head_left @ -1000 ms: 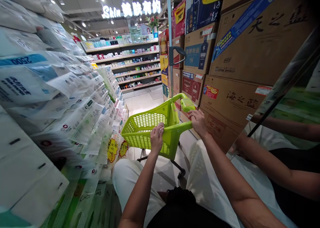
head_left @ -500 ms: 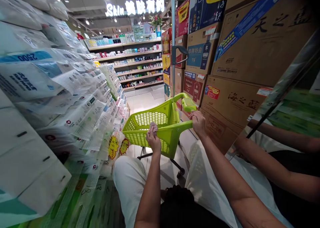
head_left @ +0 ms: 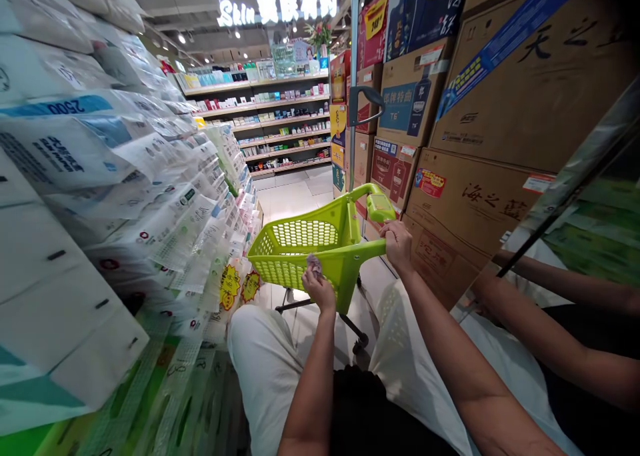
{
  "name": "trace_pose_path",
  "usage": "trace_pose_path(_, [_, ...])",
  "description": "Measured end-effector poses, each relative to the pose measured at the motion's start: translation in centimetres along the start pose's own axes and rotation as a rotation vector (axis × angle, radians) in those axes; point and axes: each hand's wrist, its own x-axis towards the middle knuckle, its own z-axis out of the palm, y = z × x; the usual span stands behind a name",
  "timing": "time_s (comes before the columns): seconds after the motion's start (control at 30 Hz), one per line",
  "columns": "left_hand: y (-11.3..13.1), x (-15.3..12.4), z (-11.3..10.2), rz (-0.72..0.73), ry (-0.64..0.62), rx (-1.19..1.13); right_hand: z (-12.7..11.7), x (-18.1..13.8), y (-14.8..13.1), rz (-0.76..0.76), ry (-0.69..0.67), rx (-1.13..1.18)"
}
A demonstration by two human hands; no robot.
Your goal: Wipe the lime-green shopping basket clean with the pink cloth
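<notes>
A lime-green shopping cart (head_left: 345, 259) with a perforated plastic basket stands just in front of my knees. My left hand (head_left: 319, 288) is closed on a crumpled greyish cloth (head_left: 313, 264), held against the near outer side of the basket. The fingers of my right hand (head_left: 399, 244) are wrapped round the end of the cart's handle arm, on the right. Above that hand sits a green box-shaped part (head_left: 381, 207) of the handle. Inside the basket, nothing can be made out from here.
Stacked packs of tissue paper (head_left: 165, 223) rise close on my left. To the right are piled cardboard boxes (head_left: 480, 196) and a mirror-like panel (head_left: 565, 196). A metal pole with a dark handle (head_left: 367, 105) stands behind the cart. Shelves of small goods (head_left: 285, 119) line the back.
My left hand has moved slightly right and down along the basket's side with the cloth. My right hand keeps its grip on the handle arm. The whole view has shifted a little.
</notes>
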Motion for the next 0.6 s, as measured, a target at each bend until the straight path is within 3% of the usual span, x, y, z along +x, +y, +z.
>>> trace_pose_path(0.13, [0.3,-0.3,0.5,-0.037,0.004,-0.026,0.3,-0.1,0.0,0.005,0.011,0.013])
trace_pose_path(0.27, [3.0,-1.0,0.3,0.008,-0.217,-0.081,0.1,0.1,0.1,-0.002,0.005,0.014])
trace_pose_path(0.37, [3.6,-0.1,-0.6,0.032,-0.314,-0.096,-0.1,0.2,0.2,0.009,-0.004,0.005])
trace_pose_path(0.5, [3.3,1.4,-1.5,-0.075,-0.261,-0.008,0.2,0.0,0.1,-0.003,-0.007,0.001])
trace_pose_path(0.6, [4.4,0.5,-1.1,-0.037,-0.284,0.012,0.4,-0.2,-0.1,0.004,0.009,-0.010])
